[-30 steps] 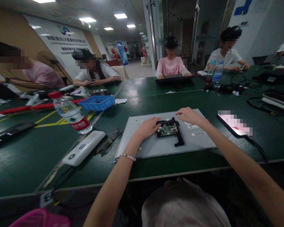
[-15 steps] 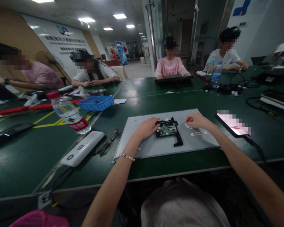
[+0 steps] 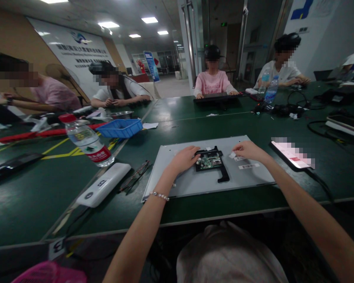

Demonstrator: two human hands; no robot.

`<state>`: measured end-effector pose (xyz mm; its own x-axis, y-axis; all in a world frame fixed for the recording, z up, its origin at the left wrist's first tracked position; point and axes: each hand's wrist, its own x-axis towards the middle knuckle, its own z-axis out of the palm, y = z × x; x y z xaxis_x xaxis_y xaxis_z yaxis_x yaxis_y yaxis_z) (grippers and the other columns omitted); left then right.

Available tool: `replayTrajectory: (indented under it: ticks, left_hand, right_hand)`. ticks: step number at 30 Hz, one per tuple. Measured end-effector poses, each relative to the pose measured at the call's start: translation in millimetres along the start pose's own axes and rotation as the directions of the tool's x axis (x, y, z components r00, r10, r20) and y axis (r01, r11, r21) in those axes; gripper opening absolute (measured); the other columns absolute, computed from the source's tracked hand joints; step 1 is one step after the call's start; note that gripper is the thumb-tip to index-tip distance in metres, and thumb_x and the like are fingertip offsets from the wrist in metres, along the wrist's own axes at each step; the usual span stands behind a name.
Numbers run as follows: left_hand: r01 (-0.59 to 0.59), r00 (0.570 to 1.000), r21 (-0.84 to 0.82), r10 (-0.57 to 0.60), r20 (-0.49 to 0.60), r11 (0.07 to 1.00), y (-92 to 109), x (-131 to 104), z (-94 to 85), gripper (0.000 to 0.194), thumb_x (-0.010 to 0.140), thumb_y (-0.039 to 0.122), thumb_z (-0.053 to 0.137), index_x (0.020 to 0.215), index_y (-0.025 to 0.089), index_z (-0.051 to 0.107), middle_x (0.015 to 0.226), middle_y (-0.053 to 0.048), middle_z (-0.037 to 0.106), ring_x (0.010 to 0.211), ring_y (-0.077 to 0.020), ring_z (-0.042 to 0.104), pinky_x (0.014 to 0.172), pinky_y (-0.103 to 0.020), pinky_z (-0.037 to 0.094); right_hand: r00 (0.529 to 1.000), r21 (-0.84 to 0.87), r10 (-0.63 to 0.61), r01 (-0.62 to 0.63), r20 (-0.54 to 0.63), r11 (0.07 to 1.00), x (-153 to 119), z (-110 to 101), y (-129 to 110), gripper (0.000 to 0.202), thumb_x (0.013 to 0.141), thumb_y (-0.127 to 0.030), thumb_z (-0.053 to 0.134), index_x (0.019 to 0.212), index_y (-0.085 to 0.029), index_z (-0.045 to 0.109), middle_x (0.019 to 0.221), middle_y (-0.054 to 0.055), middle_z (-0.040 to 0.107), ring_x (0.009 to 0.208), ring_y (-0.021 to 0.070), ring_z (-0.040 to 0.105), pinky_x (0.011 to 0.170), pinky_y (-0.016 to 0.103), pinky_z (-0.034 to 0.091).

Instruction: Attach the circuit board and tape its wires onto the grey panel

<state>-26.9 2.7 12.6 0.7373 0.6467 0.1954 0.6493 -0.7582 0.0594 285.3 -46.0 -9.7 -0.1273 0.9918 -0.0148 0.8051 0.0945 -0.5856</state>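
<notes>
A grey flat panel (image 3: 181,184) lies on the green table in front of me. On its middle sits a black plastic frame (image 3: 223,175) with a green circuit board (image 3: 211,160) inside. My left hand (image 3: 185,160) is on the frame's left edge, its fingers curled over the side and gripping it. Over the panel's right part, my right hand (image 3: 249,150) is pinched on a small white piece, like a bit of sticker (image 3: 232,155). Just below those fingers a white label is partly hidden, and a barcode label (image 3: 249,166) lies nearer me.
Left of the panel are glasses (image 3: 134,177), a white power bank (image 3: 104,185), a water bottle (image 3: 87,141) and a blue tray (image 3: 120,129). A lit phone (image 3: 292,154) with a cable lies to the right. Several people sit around the table.
The small white piece now shows left of my right fingertips, and more of the label under them is visible. My left hand stays on the frame.
</notes>
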Motion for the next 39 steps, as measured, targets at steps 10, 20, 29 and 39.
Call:
replayTrajectory:
  ticks: [10, 20, 29, 39]
  left_hand:
    - [0.007, 1.000, 0.035, -0.006, -0.022, 0.999, 2, 0, -0.4, 0.039, 0.096, 0.036, 0.035, 0.128, 0.017, 0.047, 0.124, -0.010, 0.056, 0.110, -0.0225, 0.055, 0.096, -0.033, 0.041]
    - [-0.186, 0.981, -0.006, 0.186, -0.061, 0.982, 38, 4, -7.3, 0.042, 0.097, 0.039, 0.034, 0.131, 0.017, 0.042, 0.133, -0.011, 0.048, 0.121, -0.0229, 0.045, 0.102, -0.037, 0.035]
    - [-0.334, 0.942, 0.001, 0.334, -0.036, 0.942, 71, 4, 1.9, 0.041, 0.095, 0.040, 0.039, 0.132, 0.022, 0.043, 0.137, -0.010, 0.042, 0.128, -0.0245, 0.038, 0.107, -0.042, 0.029]
    - [-0.335, 0.941, -0.033, 0.333, -0.063, 0.942, 73, 4, 7.1, 0.029, 0.094, 0.035, 0.041, 0.116, 0.021, 0.054, 0.129, -0.009, 0.048, 0.123, -0.0231, 0.042, 0.104, -0.040, 0.034]
  right_hand:
    - [0.998, 0.323, 0.047, -0.059, 0.043, 0.944, -2, 3, -5, 0.018, 0.077, -0.025, 0.062, 0.091, -0.016, 0.068, 0.085, 0.006, 0.071, 0.074, 0.0173, 0.066, 0.063, 0.026, 0.048]
    - [0.969, 0.537, 0.063, -0.186, 0.240, 0.823, -8, 16, -27, 0.020, 0.078, -0.028, 0.065, 0.092, -0.014, 0.064, 0.079, 0.010, 0.072, 0.076, 0.0166, 0.067, 0.053, 0.020, 0.044]
    - [0.978, 0.478, 0.067, -0.157, 0.199, 0.864, -9, 19, -33, 0.017, 0.075, -0.027, 0.065, 0.085, -0.014, 0.065, 0.073, 0.008, 0.072, 0.066, 0.0163, 0.067, 0.053, 0.022, 0.045]
    - [0.982, 0.165, -0.183, 0.189, -0.049, 0.968, -6, 34, -31, 0.014, 0.070, -0.023, 0.063, 0.082, -0.017, 0.064, 0.077, 0.002, 0.068, 0.066, 0.0149, 0.062, 0.061, 0.024, 0.045]
